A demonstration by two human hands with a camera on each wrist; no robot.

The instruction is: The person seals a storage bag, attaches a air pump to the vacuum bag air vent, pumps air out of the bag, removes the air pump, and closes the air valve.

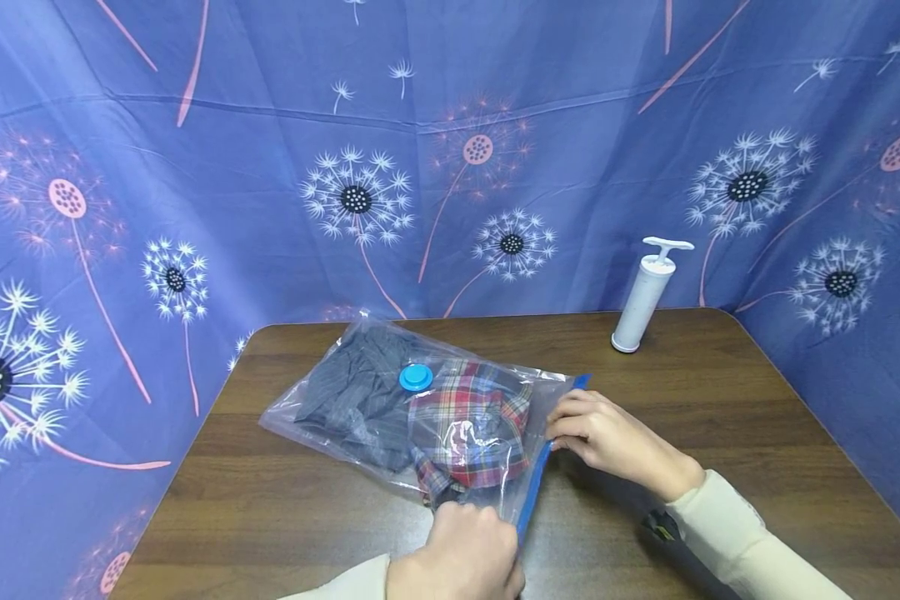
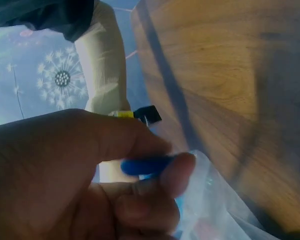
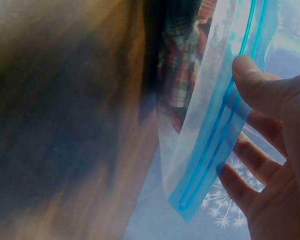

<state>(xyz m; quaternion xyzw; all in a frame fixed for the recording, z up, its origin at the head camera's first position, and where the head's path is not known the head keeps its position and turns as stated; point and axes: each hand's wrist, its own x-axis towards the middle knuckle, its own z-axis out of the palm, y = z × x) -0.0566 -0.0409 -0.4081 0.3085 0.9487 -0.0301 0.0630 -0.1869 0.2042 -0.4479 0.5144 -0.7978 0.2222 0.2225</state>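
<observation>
One clear bag of clothes lies left of the right grip, its blue strip pinched there and in the left grip. Sealing seems the step, likely calling next for pressure along the strip.

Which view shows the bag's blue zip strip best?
The right wrist view: the blue zip strip runs close up there, its ridges and one end visible. The head view shows a narrower edge, partly covered; the left wrist view shows apparently only a short blue piece by the fingers.
</observation>
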